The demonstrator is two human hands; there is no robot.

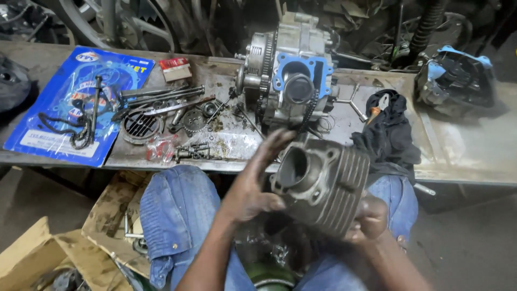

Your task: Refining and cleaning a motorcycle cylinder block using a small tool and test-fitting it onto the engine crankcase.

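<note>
Two bare hands cradle a finned grey metal cylinder block [321,186] above the lap: the left hand [253,186] presses fingers against its smooth round bore face, and the right hand [366,218] cups the ribbed underside. Just beyond the grip, on a grimy metal bench [468,156], stands an engine case [291,75] with a blue gasket; a black rag [390,134] lies crumpled right of it.

A motorcycle repair workshop: stripped engine [291,75] and greasy parts on a workbench [463,156].

Both hands — left [252,186], right [367,218] — hold a finned cylinder [323,183] before the engine [291,75] on the bench [463,151].
</note>
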